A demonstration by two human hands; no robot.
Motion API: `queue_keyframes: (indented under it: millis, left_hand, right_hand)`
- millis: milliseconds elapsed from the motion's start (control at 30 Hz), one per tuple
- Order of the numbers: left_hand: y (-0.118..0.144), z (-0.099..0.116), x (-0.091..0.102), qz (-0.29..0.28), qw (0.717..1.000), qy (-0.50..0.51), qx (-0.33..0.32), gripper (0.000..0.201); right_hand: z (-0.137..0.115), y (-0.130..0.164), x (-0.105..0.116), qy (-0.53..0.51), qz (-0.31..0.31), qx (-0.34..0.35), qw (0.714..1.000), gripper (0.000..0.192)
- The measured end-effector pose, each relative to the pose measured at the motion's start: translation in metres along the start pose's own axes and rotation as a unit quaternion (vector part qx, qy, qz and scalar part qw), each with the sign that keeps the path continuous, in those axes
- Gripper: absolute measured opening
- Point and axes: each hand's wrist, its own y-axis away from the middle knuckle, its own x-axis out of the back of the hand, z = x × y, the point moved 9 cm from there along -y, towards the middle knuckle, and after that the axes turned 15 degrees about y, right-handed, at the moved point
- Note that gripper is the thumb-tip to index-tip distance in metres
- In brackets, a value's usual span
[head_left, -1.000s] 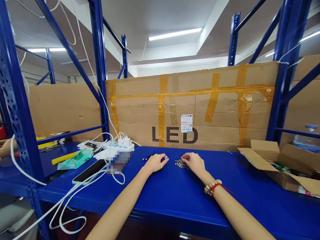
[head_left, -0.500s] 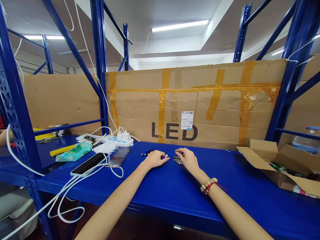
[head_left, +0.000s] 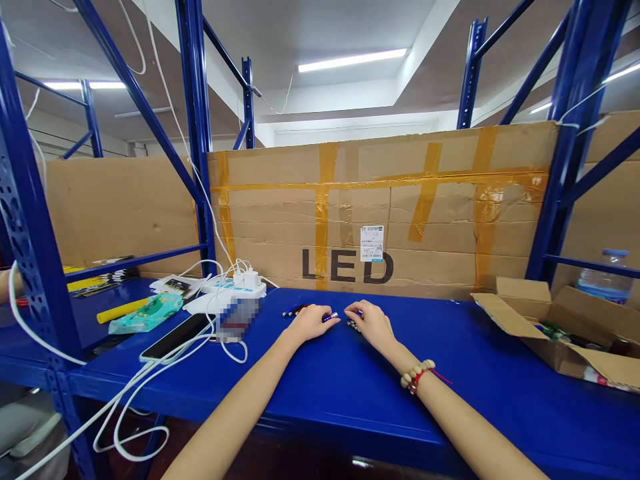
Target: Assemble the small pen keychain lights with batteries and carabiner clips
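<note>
My left hand (head_left: 311, 322) rests on the blue shelf top (head_left: 350, 380), fingers closed around a small blue cylinder with a silver tip (head_left: 330, 317). A few similar small cylinders (head_left: 293, 311) lie just left of it. My right hand (head_left: 373, 323) sits close beside the left, fingertips pinching something small over a little heap of silver button-like pieces (head_left: 353, 325), most of it hidden under the hand. What the fingers pinch is too small to name. A bead bracelet (head_left: 416, 375) with a red cord is on my right wrist.
A taped cardboard sheet marked LED (head_left: 380, 220) stands behind. An open carton (head_left: 550, 327) and water bottle (head_left: 603, 280) sit right. A power strip (head_left: 240, 287), white cables (head_left: 165, 360), phone (head_left: 173, 337), green packet (head_left: 145, 313) and yellow bar (head_left: 120, 310) lie left. Another person's arm (head_left: 6, 283) shows far left.
My right hand has slid left toward my left hand and now covers most of the silver heap. My left hand has stayed on the small cylinder.
</note>
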Motion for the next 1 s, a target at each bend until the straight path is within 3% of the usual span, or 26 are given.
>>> queue_keyframes:
  millis: [1000]
  left_hand:
    - [0.0022,-0.0033,0.0019,-0.004,1.000,-0.001,0.030,0.021]
  right_hand:
    - [-0.0037,0.0020,0.0033,-0.005,0.006,-0.004,1.000,0.015]
